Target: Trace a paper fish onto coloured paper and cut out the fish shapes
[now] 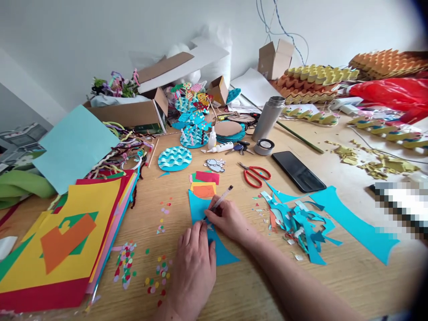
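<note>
A blue paper piece (222,250) with a curved edge lies on the table in front of me. My right hand (230,220) is closed around a slim pen (223,197), its tip down near the paper's middle. My left hand (195,258) rests flat on the paper's left part, fingers extended, with fingertips close to the pen tip; something small and pale shows beside them, too small to name. Just beyond the blue piece lie small orange (203,191) and red (207,178) paper pieces. Red-handled scissors (254,174) lie behind my right hand.
Blue scraps (301,225) and a curved blue offcut (363,227) lie right, near a black phone (298,171). Coloured sheets (100,223) are stacked left, with paper dots (162,272) beside them. A metal flask (268,119), glue bottles (222,147) and egg trays (310,82) stand farther back.
</note>
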Available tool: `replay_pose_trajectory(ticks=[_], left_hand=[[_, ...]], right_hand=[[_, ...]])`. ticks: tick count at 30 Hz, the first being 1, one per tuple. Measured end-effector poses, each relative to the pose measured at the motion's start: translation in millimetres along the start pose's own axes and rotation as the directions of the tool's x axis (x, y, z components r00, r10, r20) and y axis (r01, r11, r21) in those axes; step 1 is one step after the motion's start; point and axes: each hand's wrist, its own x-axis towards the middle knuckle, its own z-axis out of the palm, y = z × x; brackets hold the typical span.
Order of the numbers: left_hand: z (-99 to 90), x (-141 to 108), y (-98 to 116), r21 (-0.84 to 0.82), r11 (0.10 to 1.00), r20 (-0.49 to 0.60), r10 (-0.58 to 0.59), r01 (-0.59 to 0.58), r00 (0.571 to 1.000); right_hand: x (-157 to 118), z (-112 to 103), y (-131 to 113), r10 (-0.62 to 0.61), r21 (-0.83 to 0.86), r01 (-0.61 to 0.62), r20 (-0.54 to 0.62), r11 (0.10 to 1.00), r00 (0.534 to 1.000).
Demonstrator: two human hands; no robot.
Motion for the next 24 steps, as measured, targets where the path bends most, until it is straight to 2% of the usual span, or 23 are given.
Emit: replay_pose_trajectory(ticks=[24], left_hand=[[1.5, 0.2, -1.1, 0.009, 1.0, 0.022, 0.02, -0.021, 1.0]], right_hand=[[-3.0, -0.5, 4.5, -0.006, 0.062, 0.008, -0.043, 0.998, 0.999]])
